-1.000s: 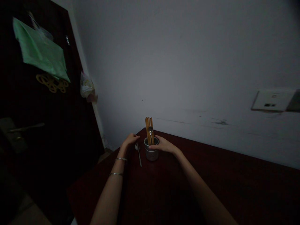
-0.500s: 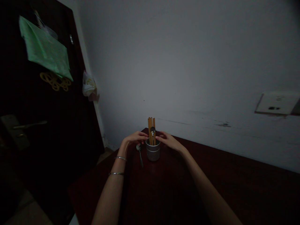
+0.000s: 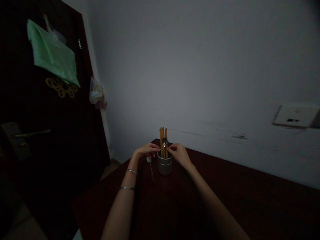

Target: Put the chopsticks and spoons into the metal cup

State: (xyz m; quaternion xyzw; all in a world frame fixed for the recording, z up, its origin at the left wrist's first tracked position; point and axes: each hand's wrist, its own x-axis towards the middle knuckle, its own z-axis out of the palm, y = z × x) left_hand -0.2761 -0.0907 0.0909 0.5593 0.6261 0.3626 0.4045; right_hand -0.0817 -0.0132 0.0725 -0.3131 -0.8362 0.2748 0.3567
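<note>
A grey cylindrical utensil holder (image 3: pixel 165 168) stands upright near the table's far corner. Several wooden chopsticks (image 3: pixel 162 140) rise out of it, with a metal spoon (image 3: pixel 164 141) bowl-up in front of them. My right hand (image 3: pixel 179 154) is at the right of the rim, its thumb and forefinger drawn together at the spoon's handle; the exact contact is hard to see. My left hand (image 3: pixel 147 149) reaches over from the left, fingers stretched out and their tips at the rim. A second spoon (image 3: pixel 151 170) lies on the table left of the holder, below my left hand.
The dark red table (image 3: pixel 175 206) meets a pale wall (image 3: pixel 187 66) behind the holder. A wall socket (image 3: pixel 295 115) is at the right. On the left, a dark door (image 3: pixel 75 140) carries a green cloth (image 3: pixel 53 55), and a plastic bag (image 3: pixel 96 91) hangs beside it.
My left hand has moved right to the holder's rim. My right hand has left the holder's side, risen to the rim and closed its fingers near the spoon. The view has shifted slightly.
</note>
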